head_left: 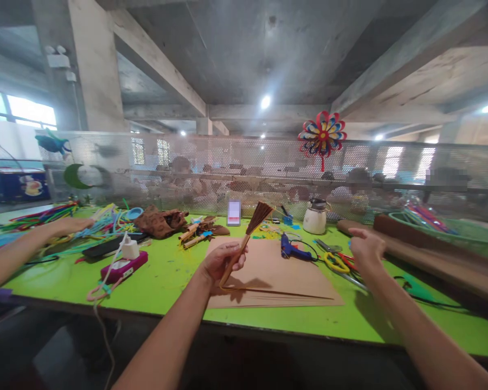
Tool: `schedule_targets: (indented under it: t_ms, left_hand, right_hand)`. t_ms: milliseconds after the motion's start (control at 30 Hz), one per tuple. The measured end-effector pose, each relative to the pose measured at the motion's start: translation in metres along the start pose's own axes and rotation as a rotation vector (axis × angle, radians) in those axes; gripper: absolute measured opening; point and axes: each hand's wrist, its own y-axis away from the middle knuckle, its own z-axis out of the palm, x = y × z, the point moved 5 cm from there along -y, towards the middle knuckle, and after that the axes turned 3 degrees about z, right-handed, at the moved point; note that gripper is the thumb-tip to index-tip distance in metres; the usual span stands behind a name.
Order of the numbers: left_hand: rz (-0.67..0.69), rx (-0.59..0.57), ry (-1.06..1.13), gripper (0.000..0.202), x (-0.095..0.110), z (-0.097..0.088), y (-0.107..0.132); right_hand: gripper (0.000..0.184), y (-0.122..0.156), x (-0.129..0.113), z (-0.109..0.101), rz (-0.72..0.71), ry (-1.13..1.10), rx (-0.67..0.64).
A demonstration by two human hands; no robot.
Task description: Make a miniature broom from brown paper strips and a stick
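Thumb and fingers of the left hand [228, 261] pinch the slim stem of a brown bundle [258, 218] above the front-left part of a stack of tan sheets [296, 276], its splayed end tilted up and away. The low hold apparently keeps the fanned tips from being crushed. From the foot of the stem, a thin brown strip [284, 294] trails rightward over the sheets, which probably serve as a work mat.

The right hand [368, 250] hovers near yellow-handled scissors [336, 262], index finger extended and the others curled; whether the fingertips pinch anything cannot be told. A blue glue gun [295, 250] lies at the sheets' right side, seemingly parked within easy reach.

Bare green table [166, 284] shows between the sheets and a magenta power strip [124, 268], leaving the left forearm room to swing. The sheets stop short of the table's front edge, over which a white cord [106, 336] hangs, a likely snag. Rightward, a long brown roll [394, 254] limits sideways travel. At far left, another person's hand [79, 223] reaches colored strips [106, 216].
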Motion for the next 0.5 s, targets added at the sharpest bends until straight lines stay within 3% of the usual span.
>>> schedule_targets:
  t_ms: [200,333,400,500]
  left_hand:
    - [0.056,0.059,0.040,0.022,0.005,0.002,0.000]
    - [0.113,0.205,0.094,0.023,0.006,-0.005,-0.002]
    - [0.143,0.272,0.123,0.022,0.006,-0.010,-0.003]
    - [0.174,0.315,0.144,0.021,0.004,-0.015,-0.004]
  right_hand:
    - [0.010,0.014,-0.054,0.022,-0.027,-0.194,-0.021]
    - [0.012,0.036,-0.082,0.036,-0.011,-0.356,-0.165]
    - [0.016,0.048,-0.085,0.044,0.014,-0.384,-0.346]
    - [0.024,0.073,-0.068,0.063,0.065,-0.142,-0.884]
